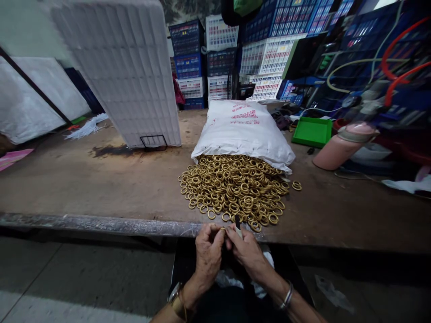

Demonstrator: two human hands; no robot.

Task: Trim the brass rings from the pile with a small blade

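My left hand is closed at the table's front edge, pinching a gold-coloured ring between thumb and fingers. Close beside it, my right hand grips a slim flat tool, perhaps a knife, with a dark end pointing up and a pale lower part. The right thumb and fingertips meet the left ones at the ring; the tool's working end is hidden. Just beyond both hands lies a heap of gold-coloured rings, spilling from the mouth of a white woven sack.
A white ribbed panel stands upright in a black wire stand at the left. To the right are a green tray and a tilted pink bottle with red hoses. Stacked crates fill the background.
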